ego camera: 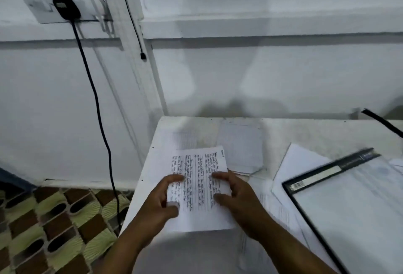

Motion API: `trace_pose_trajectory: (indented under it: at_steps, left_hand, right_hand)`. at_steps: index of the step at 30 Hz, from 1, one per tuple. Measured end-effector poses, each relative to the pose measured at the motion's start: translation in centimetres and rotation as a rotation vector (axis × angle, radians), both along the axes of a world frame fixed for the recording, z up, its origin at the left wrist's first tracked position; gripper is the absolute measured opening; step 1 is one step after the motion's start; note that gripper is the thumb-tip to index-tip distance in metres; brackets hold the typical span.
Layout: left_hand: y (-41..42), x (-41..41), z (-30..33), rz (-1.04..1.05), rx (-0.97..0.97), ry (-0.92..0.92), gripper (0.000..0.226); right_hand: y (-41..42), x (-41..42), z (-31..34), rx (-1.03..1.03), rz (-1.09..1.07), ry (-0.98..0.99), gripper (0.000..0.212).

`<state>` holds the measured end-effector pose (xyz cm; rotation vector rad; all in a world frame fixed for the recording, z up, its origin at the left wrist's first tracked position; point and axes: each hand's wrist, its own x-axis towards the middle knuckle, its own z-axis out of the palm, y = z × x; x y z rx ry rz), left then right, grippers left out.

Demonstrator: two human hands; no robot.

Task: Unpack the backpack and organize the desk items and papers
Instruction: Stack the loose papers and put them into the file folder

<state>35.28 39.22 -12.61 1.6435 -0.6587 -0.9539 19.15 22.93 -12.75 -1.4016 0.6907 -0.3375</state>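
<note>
I'm looking at a handwritten sheet (pixel 199 188), lined, ink running sideways to the camera, sitting near the left front corner of the white desk (pixel 305 129). Both hands are on it: left hand (pixel 160 204) pinching the left edge, thumb over the top, fingers partly hidden under the paper; right hand (pixel 237 195) gripping the right edge, thumb and forefinger curled onto the page. Hands are apart, one per side, sheet spanning between them. I can't tell if it's one sheet or a thin stack.

Behind it, a faint lined page (pixel 239 147) is lying flat on the desk, with more loose papers (pixel 301 164) fanned out to the right. A clear folder with a black spine (pixel 349 204) is overlapping those papers at the right edge. A black strap (pixel 383 123) is poking in at far right; backpack itself isn't in view. On the wall, a black plug (pixel 65 7) is sitting in a socket, cable dropping to the patterned floor (pixel 54 230).

My read: paper sorting is underway, mid-task.

Risks: the sheet is sitting close to the desk's left edge, so a loose release could send it to the floor. The near end is hanging unsupported and could crease under a tight pinch. Dragging it right could snag the fanned papers and scatter them.
</note>
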Motion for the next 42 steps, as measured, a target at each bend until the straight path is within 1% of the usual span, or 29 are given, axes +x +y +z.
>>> trace_pose_trajectory:
  at_steps: [2, 4, 6, 7, 8, 9, 10, 12, 13, 14, 16, 19, 23, 25, 27, 28, 30, 32, 35, 37, 39, 42]
  left_hand:
    - [0.1, 1.1, -0.4, 0.008, -0.020, 0.065, 0.059]
    - [0.3, 2.1, -1.1, 0.035, -0.015, 0.048, 0.046]
    - [0.7, 2.8, -2.1, -0.020, 0.002, -0.037, 0.051]
    - [1.1, 3.0, -2.4, -0.079, -0.008, -0.104, 0.057]
    - [1.4, 3.1, -2.6, -0.133, -0.035, -0.211, 0.062]
    - [1.8, 3.2, -2.8, -0.170, -0.080, -0.344, 0.065]
    - [1.9, 3.1, -2.6, -0.187, -0.139, -0.491, 0.065]
    - [1.9, 2.8, -1.7, -0.158, -0.279, -0.727, 0.060]
    - [1.8, 2.6, -1.2, -0.135, -0.343, -0.792, 0.057]
    - [1.6, 2.2, -0.8, -0.121, -0.390, -0.827, 0.055]
    - [1.3, 1.7, -0.9, -0.115, -0.421, -0.826, 0.053]
    - [1.4, 1.1, -1.3, -0.074, -0.415, -0.782, 0.050]
    - [1.9, 0.4, -0.7, -0.004, -0.462, -0.862, 0.041]
    - [1.8, 0.3, -1.1, 0.000, -0.404, -0.813, 0.046]
    - [1.7, 0.3, -1.6, 0.007, -0.336, -0.707, 0.052]
    - [1.6, 0.3, -1.8, 0.019, -0.310, -0.660, 0.051]
    - [1.4, 0.2, -1.6, 0.042, -0.226, -0.561, 0.052]
    - [1.4, 0.3, -1.3, 0.021, -0.098, -0.447, 0.058]
    - [2.0, 0.8, -1.5, -0.150, 0.111, -0.332, 0.064]
    - [2.6, 0.8, -1.7, -0.248, 0.204, -0.324, 0.070]
    - [2.9, 0.5, -1.6, -0.275, 0.251, -0.341, 0.073]
    - [2.8, 0.1, -1.0, -0.310, 0.305, -0.441, 0.072]
  right_hand:
    - [1.0, -0.3, 0.0, -0.047, -0.008, 0.026, 0.046]
    - [2.1, -0.7, -0.1, -0.104, -0.027, 0.060, 0.051]
    - [3.3, -1.3, -0.4, -0.116, -0.047, 0.045, 0.058]
    - [4.1, -1.5, -0.6, -0.135, -0.063, 0.055, 0.061]
    - [4.8, -1.6, -0.6, -0.170, -0.079, 0.069, 0.063]
    - [5.5, -1.8, -0.5, -0.213, -0.103, 0.083, 0.062]
    - [6.2, -1.9, -0.3, -0.305, -0.138, 0.091, 0.059]
    - [7.0, -2.1, 0.5, -0.639, -0.244, 0.057, 0.051]
    - [7.2, -2.1, 0.8, -0.787, -0.292, 0.026, 0.046]
    - [7.3, -2.0, 0.9, -0.882, -0.323, 0.000, 0.041]
    - [7.2, -1.8, 0.8, -0.942, -0.352, -0.010, 0.037]
    - [6.9, -1.6, 0.5, -0.926, -0.358, 0.005, 0.036]
    - [6.6, -1.5, 0.6, -1.003, -0.390, -0.080, 0.021]
    - [6.3, -1.4, 0.1, -0.923, -0.348, -0.079, 0.022]
    - [5.9, -1.2, -0.5, -0.766, -0.294, -0.051, 0.033]
    - [5.8, -1.1, -0.7, -0.717, -0.277, -0.052, 0.039]
    - [5.3, -1.1, -0.5, -0.669, -0.249, -0.045, 0.043]
    - [4.9, -1.3, -0.3, -0.626, -0.216, 0.058, 0.042]
    - [4.5, -2.3, -0.4, -0.552, -0.106, 0.273, 0.028]
    - [4.5, -3.3, -0.6, -0.538, 0.001, 0.405, 0.025]
    - [4.5, -3.9, -0.7, -0.552, 0.119, 0.526, 0.029]
    - [4.4, -4.2, -0.6, -0.585, 0.191, 0.611, 0.033]
